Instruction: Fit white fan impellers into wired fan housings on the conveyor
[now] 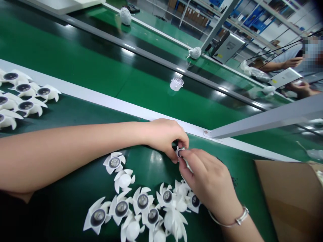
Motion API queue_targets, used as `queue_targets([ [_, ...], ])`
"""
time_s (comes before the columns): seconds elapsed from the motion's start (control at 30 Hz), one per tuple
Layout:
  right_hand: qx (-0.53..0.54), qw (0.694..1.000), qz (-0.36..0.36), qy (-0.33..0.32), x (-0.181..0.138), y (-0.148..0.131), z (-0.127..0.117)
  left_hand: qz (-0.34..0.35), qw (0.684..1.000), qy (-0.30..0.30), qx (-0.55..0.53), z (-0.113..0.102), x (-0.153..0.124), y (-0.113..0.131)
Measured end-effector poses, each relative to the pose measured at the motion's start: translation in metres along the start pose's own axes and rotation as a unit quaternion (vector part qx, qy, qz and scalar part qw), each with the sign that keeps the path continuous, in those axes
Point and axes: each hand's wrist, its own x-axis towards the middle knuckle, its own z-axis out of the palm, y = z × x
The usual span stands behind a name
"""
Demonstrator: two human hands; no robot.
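Observation:
My left hand [165, 134] reaches in from the left, its thumb and fingertips closed on the far side of a small white fan wheel [179, 152]. From the right, my right hand [205, 173] pinches the same piece; a bracelet circles that wrist. Most of the piece is covered by fingers, leaving a dark round hub and bits of white showing. Below both hands several loose white fan wheels [142, 201] lie on the green table, some with the dark-ringed hub facing up, others with the smooth dome up.
At the left stand rows of white fan wheels [26, 106]. Beyond a white rail [101, 101] runs a green conveyor belt carrying a white motor housing [176, 84]. A cardboard box [290, 198] is at right, beneath a slanting metal post [267, 117]. Another person's hands [292, 63] show across the line.

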Motion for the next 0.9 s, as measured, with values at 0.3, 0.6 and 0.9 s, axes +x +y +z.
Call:
queue_targets([
  [0.3,0.047,0.997,0.040,0.038,-0.009,0.009,-0.015,0.017,1.000,-0.002,0.001,0.000,0.001,-0.004],
  [0.6,0.044,0.961,0.273,-0.013,-0.033,0.073,-0.014,0.025,1.000,-0.005,0.012,-0.001,0.000,-0.005],
  [0.9,0.096,0.943,0.308,-0.084,-0.025,0.069,-0.011,0.043,0.999,-0.018,0.005,-0.002,0.001,-0.010],
])
